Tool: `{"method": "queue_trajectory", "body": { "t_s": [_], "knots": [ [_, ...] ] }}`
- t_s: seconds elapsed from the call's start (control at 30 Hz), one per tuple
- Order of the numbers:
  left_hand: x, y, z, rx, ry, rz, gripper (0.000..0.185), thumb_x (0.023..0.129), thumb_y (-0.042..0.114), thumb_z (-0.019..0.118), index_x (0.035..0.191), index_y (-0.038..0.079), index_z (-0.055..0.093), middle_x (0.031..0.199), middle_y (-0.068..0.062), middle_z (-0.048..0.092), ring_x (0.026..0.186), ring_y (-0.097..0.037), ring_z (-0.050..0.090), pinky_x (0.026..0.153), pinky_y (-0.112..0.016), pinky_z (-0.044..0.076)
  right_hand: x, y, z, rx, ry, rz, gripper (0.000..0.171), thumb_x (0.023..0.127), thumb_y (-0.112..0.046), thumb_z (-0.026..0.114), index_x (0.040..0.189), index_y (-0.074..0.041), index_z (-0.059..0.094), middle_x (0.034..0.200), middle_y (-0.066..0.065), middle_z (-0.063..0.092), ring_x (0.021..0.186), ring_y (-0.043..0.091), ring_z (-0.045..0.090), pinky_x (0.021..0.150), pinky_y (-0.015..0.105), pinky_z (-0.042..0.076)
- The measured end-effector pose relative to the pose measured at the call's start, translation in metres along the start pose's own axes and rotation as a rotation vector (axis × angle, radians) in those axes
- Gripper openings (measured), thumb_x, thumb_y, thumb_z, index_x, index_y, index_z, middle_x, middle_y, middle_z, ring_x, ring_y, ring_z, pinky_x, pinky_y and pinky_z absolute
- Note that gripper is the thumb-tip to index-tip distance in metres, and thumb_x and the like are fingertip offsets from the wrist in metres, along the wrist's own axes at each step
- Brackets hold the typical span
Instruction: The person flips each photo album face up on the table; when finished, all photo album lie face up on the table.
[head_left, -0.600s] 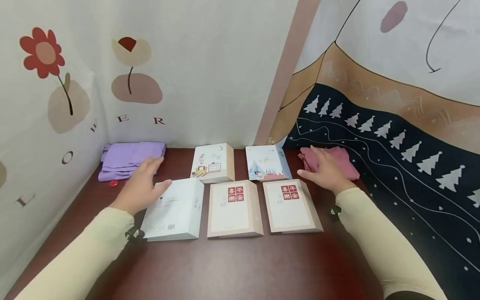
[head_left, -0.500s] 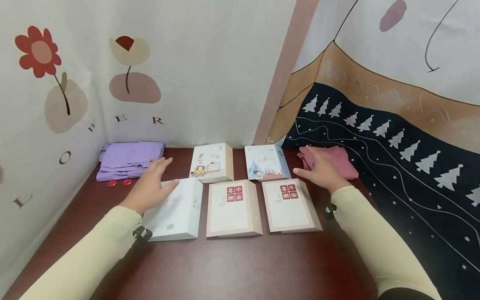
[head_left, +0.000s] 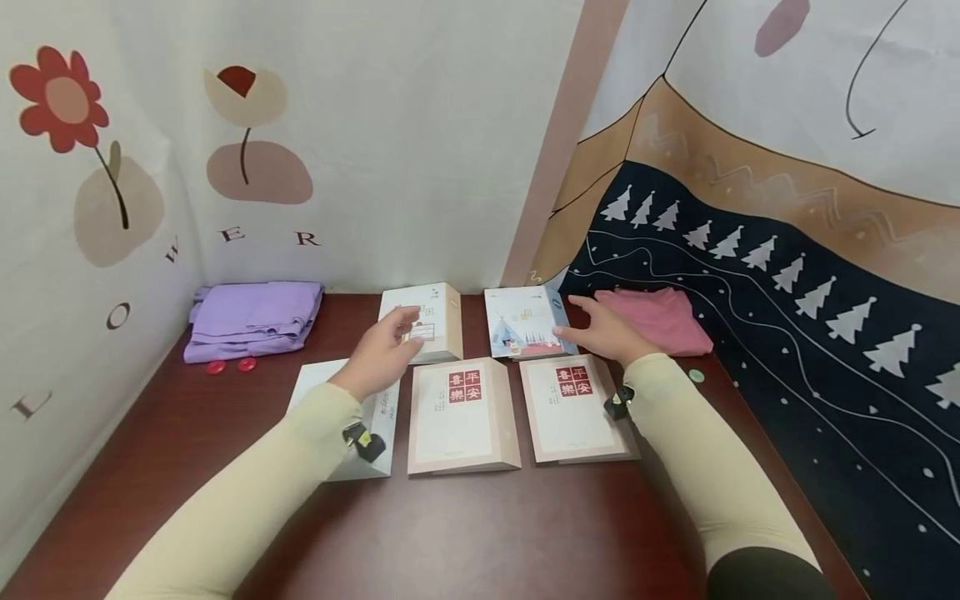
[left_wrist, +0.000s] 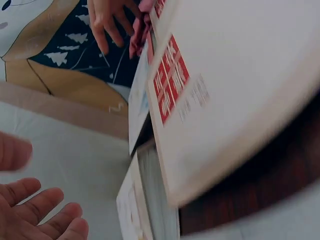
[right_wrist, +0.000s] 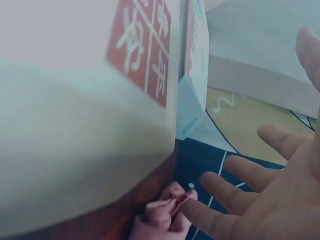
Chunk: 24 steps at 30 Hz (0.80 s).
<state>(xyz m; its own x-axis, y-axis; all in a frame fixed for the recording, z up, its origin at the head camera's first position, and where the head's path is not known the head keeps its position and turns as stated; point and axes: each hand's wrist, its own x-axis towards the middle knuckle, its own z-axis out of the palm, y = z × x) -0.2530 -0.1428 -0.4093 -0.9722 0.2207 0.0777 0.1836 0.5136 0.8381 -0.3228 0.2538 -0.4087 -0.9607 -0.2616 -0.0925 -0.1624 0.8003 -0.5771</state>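
Five flat boxes lie on the dark red table (head_left: 465,533). In the back row are a white box with a room drawing (head_left: 438,321) and a pale blue box (head_left: 523,321). In front lie a white box (head_left: 318,387), partly under my left sleeve, and two beige boxes with red characters (head_left: 461,412) (head_left: 573,404). My left hand (head_left: 393,337) hovers over the back white box with fingers loosely spread and holds nothing. My right hand (head_left: 585,325) is open, its fingertips at the blue box's right edge (right_wrist: 197,75). Open fingers (right_wrist: 250,200) show in the right wrist view.
A folded purple cloth (head_left: 251,317) lies back left with two red buttons (head_left: 230,365) in front of it. A folded pink cloth (head_left: 663,321) lies back right near a small green button (head_left: 696,375). Patterned fabric walls close in the left, back and right sides.
Both hands moved inward: the left from the front white box to the back white box, the right off the pink cloth to the blue box. The green button now shows.
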Motion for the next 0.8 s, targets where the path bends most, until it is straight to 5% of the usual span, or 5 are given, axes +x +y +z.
{"method": "queue_trajectory", "body": {
  "t_s": [0.37, 0.5, 0.6, 0.67, 0.8],
  "knots": [
    [0.052, 0.016, 0.042, -0.144, -0.126, -0.086, 0.052, 0.109, 0.010, 0.044, 0.161, 0.012, 0.041, 0.161, -0.022, 0.045, 0.149, -0.040, 0.044, 0.121, -0.054, 0.040, 0.022, -0.008, 0.009, 0.070, -0.134, 0.073, 0.087, 0.098, -0.049, 0.071, 0.163, -0.005, 0.036, 0.160, 0.026, 0.044, 0.145, 0.040, 0.045, 0.122, 0.057, 0.037],
    [0.069, 0.021, 0.060, -0.160, -0.221, -0.120, 0.055, 0.108, 0.006, 0.044, 0.162, 0.014, 0.039, 0.161, -0.024, 0.044, 0.143, -0.039, 0.049, 0.100, -0.045, 0.055, 0.027, -0.007, 0.011, 0.040, -0.160, 0.102, 0.088, 0.096, -0.053, 0.071, 0.163, -0.006, 0.036, 0.162, 0.025, 0.042, 0.147, 0.041, 0.044, 0.123, 0.057, 0.036],
    [0.080, 0.023, 0.070, -0.124, -0.254, -0.116, 0.056, 0.107, 0.003, 0.043, 0.162, 0.012, 0.040, 0.161, -0.025, 0.043, 0.138, -0.034, 0.052, 0.079, -0.033, 0.052, 0.030, -0.007, 0.012, 0.029, -0.167, 0.122, 0.089, 0.095, -0.055, 0.071, 0.164, -0.009, 0.037, 0.165, 0.023, 0.040, 0.149, 0.040, 0.042, 0.124, 0.058, 0.033],
    [0.087, 0.022, 0.075, -0.098, -0.262, -0.132, 0.056, 0.106, 0.003, 0.041, 0.161, 0.012, 0.041, 0.162, -0.023, 0.043, 0.113, -0.027, 0.063, 0.066, -0.028, 0.045, 0.031, -0.008, 0.013, 0.036, -0.168, 0.138, 0.089, 0.095, -0.056, 0.071, 0.164, -0.010, 0.038, 0.167, 0.022, 0.038, 0.150, 0.040, 0.040, 0.125, 0.059, 0.031],
    [0.099, 0.017, 0.082, -0.065, -0.278, -0.178, 0.060, 0.103, 0.000, 0.042, 0.162, 0.012, 0.041, 0.159, -0.017, 0.046, 0.071, -0.015, 0.051, 0.058, -0.024, 0.041, 0.032, -0.010, 0.013, 0.036, -0.168, 0.167, 0.090, 0.094, -0.057, 0.072, 0.164, -0.012, 0.038, 0.168, 0.020, 0.036, 0.151, 0.039, 0.037, 0.126, 0.060, 0.029]
  ]
}}
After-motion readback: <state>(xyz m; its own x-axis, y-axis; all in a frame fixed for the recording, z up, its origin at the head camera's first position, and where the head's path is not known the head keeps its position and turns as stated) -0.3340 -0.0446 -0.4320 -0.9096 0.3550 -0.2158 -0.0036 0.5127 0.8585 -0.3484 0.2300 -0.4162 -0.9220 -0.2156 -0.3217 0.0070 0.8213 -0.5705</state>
